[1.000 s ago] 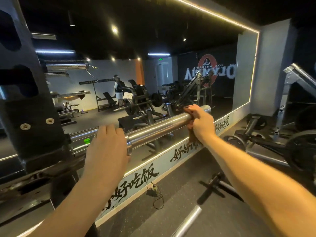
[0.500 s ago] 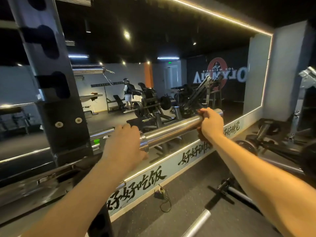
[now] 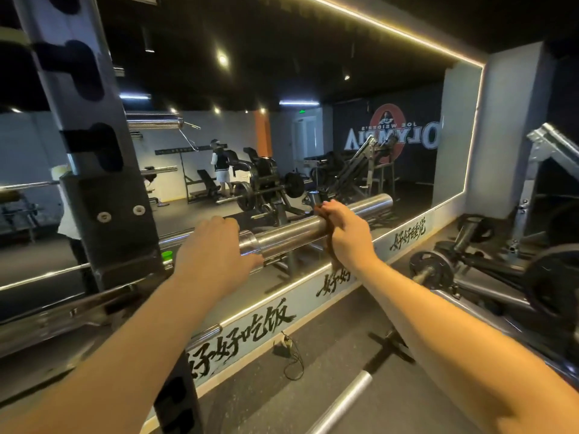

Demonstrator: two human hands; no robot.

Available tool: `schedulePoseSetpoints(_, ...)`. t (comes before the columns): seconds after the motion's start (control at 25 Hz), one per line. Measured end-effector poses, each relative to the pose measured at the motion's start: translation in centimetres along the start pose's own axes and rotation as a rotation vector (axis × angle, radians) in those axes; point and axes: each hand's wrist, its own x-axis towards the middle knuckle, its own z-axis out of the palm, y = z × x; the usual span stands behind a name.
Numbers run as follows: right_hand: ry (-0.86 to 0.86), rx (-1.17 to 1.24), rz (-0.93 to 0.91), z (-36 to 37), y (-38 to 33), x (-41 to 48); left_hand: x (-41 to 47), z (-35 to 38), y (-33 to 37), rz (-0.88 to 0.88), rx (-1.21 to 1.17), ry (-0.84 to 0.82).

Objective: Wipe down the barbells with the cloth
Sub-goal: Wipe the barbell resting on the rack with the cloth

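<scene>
A steel barbell rests on the rack, its thick chrome sleeve [image 3: 291, 234] running from the collar out to the right end. My left hand [image 3: 216, 258] wraps over the bar at the collar, just inside the sleeve. My right hand [image 3: 347, 236] grips a brown cloth [image 3: 331, 245] round the sleeve, about two thirds of the way along; a strip of cloth hangs below the bar. Most of the cloth is hidden under my fingers.
The black rack upright [image 3: 94, 158] stands close on the left. A wall mirror [image 3: 313, 145] sits right behind the bar. Another bar [image 3: 344, 402] lies on the dark floor below, with a cable [image 3: 289, 355] near the wall. A plate-loaded machine [image 3: 501, 277] stands at right.
My right hand with the cloth has slid inward along the sleeve, away from its outer end. My left hand keeps its hold at the collar. The view has shifted left.
</scene>
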Motion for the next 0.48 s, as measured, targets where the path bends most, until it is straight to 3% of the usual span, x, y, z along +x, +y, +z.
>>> schedulePoseSetpoints(0.08,0.081,-0.049,0.119,-0.6,0.8,1.2,-1.2,0.3,-0.2,0.048,0.034,0.080)
schedulePoseSetpoints(0.16,0.113,-0.051,0.102,1.7,-1.2,-0.4,-1.9,0.6,-0.5,0.074,0.037,0.119)
schedulePoseSetpoints(0.32,0.013,0.082,-0.204,7.2,-7.0,-7.3,-2.0,1.3,-0.4,0.081,0.055,0.174)
schedulePoseSetpoints(0.48,-0.158,0.114,-0.429,5.3,-4.1,-5.5,-1.4,1.8,0.4,0.102,0.151,0.193)
